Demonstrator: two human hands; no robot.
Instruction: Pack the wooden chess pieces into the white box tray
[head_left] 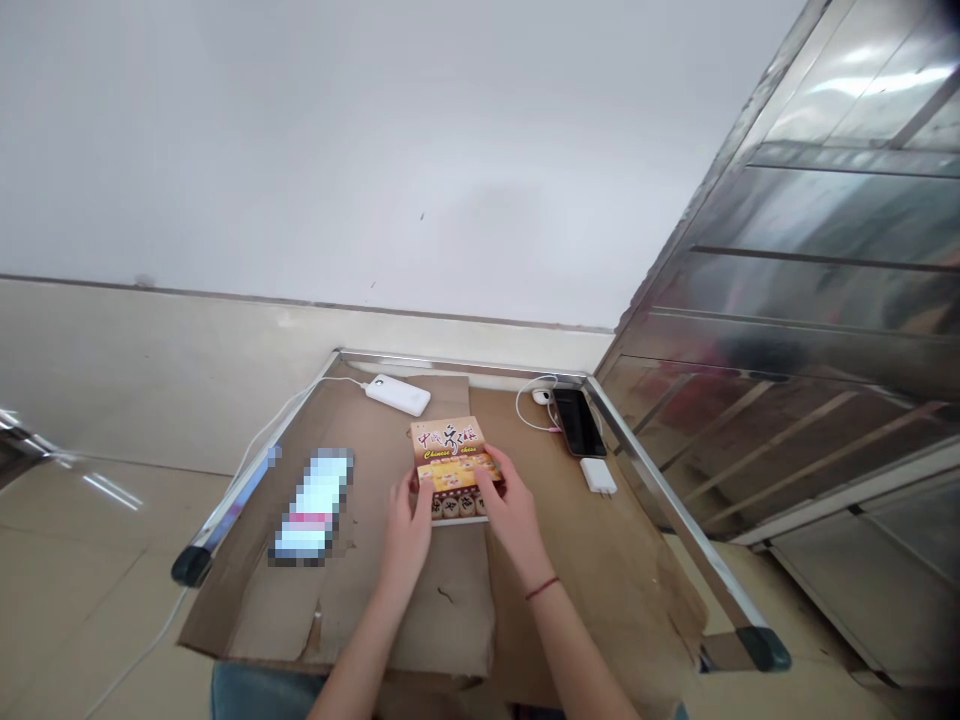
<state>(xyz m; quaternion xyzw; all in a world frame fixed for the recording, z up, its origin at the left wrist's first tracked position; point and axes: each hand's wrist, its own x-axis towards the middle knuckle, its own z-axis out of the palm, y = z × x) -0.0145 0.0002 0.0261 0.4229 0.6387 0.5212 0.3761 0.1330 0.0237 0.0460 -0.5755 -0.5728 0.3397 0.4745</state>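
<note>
A Chinese chess box [450, 440], printed with large characters, the words "Chinese chess" and round pieces, is at the middle of the cardboard-covered table. My left hand [409, 520] grips its left side, thumb on the printed top. On the opposite side, my right hand [514, 505] holds the box the same way, its thumb also lying on the top face. The fingers beneath and behind the box are partly hidden. A thin red band circles my right wrist.
Brown cardboard [585, 590] covers the metal-framed table [660, 485]. A blurred-out phone [313, 505] lies left; a white power bank [397, 395] with a cable is at the back. To the right are a dark phone [577, 420] and a white charger [598, 476]. A metal door [787, 300] stands at right.
</note>
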